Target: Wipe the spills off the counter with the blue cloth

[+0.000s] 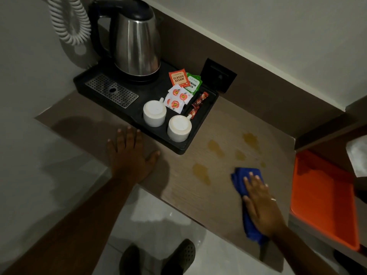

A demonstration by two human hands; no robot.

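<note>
The blue cloth (241,179) lies folded on the beige counter (214,199) near its right end. My right hand (260,203) presses flat on top of it, fingers spread, so most of the cloth is hidden beneath the palm. Several yellow-brown spills mark the counter: one (201,172) left of the cloth, one (215,147) by the tray's corner, one (251,139) farther back, and small spots (240,155) just beyond the cloth. My left hand (131,155) rests flat and open on the counter's left part, holding nothing.
A black tray (139,96) at the back holds a steel kettle (137,42), two upturned white cups (155,113), tea and sugar sachets (179,92). A wall socket (218,77) sits behind it. An orange tray (323,197) lies on a lower shelf to the right. My feet (178,257) show below.
</note>
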